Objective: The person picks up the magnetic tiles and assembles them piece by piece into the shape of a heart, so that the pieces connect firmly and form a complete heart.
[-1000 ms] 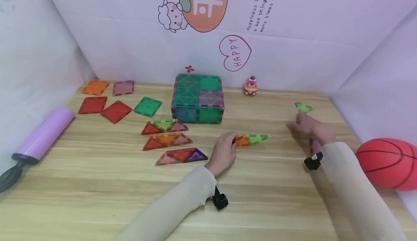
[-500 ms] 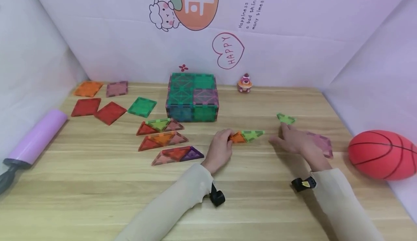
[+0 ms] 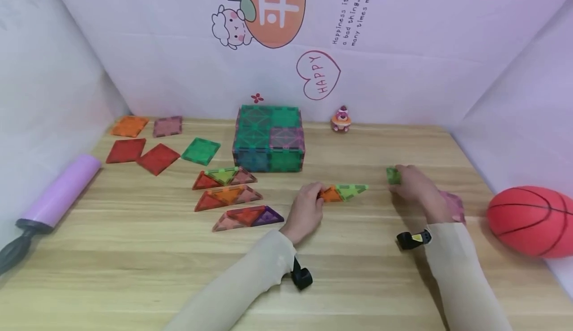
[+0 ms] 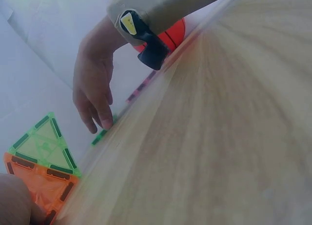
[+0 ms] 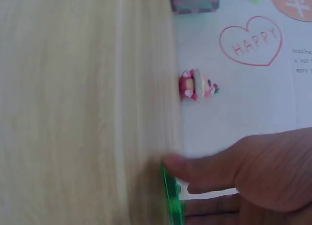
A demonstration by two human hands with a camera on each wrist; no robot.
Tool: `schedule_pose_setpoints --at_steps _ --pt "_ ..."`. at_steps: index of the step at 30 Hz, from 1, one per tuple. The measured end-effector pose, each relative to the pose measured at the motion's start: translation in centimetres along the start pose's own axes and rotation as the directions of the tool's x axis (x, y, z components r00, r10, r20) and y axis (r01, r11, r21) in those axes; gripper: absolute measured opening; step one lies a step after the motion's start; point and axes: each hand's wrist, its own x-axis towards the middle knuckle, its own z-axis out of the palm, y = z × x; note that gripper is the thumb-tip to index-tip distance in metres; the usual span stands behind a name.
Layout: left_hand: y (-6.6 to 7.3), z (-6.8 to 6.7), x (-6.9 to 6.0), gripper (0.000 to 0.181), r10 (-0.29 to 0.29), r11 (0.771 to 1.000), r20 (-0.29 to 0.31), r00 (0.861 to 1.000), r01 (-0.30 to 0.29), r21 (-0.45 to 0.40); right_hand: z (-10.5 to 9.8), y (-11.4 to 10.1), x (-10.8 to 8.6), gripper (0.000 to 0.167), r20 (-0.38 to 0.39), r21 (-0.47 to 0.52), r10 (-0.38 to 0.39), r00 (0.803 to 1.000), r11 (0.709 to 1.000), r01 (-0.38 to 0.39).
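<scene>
- The left hand (image 3: 306,211) is placed at the centre of the head view, its fingers pinched on a translucent orange triangular tile (image 3: 331,194).
- A translucent light-green triangular tile (image 3: 351,192) is joined to the orange one's right side; in the left wrist view both are stood on edge, so the grip is probably kept there for steadying.
- By the right hand (image 3: 414,186), right of centre, a loose bright-green translucent tile (image 3: 393,174) is pinched, apparently between thumb and fingers; its full outline is hidden. It is held low by the table (image 3: 367,271), perhaps because a flat tile is most easily taken by its edge.
- A pink translucent tile (image 3: 455,206) is partly covered by the right wrist.
- Three trapezoid strips of coloured triangles (image 3: 224,175) are set left of centre, spaced apart, seemingly to be kept separate.
</scene>
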Motion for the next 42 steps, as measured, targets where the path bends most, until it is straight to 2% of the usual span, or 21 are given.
schedule_pose_setpoints --at_steps 4,6,8,10,12,17,21,28,34,42 --pt "0.0 -0.3 0.2 0.017 -0.004 1.000 -0.008 1.000 0.004 0.000 -0.3 -0.8 -0.1 0.080 -0.023 0.068 -0.016 1.000 0.998 0.017" --pt "0.0 -0.4 0.3 0.018 0.000 1.000 -0.006 1.000 0.000 0.000 -0.5 -1.3 -0.3 0.072 -0.026 0.093 -0.051 0.998 0.994 0.053" --pt "0.0 -0.4 0.3 0.018 -0.001 1.000 -0.002 1.000 0.001 0.000 -0.7 -1.8 -0.6 0.053 -0.028 0.111 -0.116 0.993 0.987 0.118" --pt "0.1 -0.3 0.2 0.018 -0.006 1.000 0.003 1.000 0.006 0.002 -0.9 -2.5 -1.0 0.033 -0.016 0.129 -0.183 0.983 0.974 0.184" --pt "0.1 -0.2 0.2 0.018 -0.012 1.000 0.010 1.000 0.012 -0.002 -1.1 -3.3 -1.5 0.020 -0.006 0.140 -0.246 0.969 0.960 0.244" --pt "0.2 -0.1 0.0 0.018 -0.017 1.000 0.007 1.000 0.017 -0.019 -0.7 -5.5 -2.0 0.025 0.002 0.103 -0.321 0.947 0.942 0.319" --pt "0.2 0.0 0.0 0.019 -0.008 1.000 0.003 1.000 0.008 -0.010 -0.1 -6.0 -1.8 0.025 -0.006 0.082 -0.331 0.944 0.940 0.330" --pt "0.2 0.1 0.0 0.018 -0.001 1.000 0.007 1.000 0.001 -0.003 0.3 -5.3 -1.7 0.018 -0.089 0.033 -0.266 0.960 0.962 0.269" --pt "0.0 0.1 0.0 0.018 0.001 1.000 0.004 1.000 -0.001 -0.014 1.4 -6.3 -0.8 0.013 -0.053 0.102 -0.324 0.945 0.939 0.328" --pt "0.1 0.0 -0.1 0.016 -0.010 1.000 0.005 1.000 0.010 -0.026 1.6 -6.5 -0.9 0.008 -0.068 0.198 -0.311 0.948 0.927 0.319"
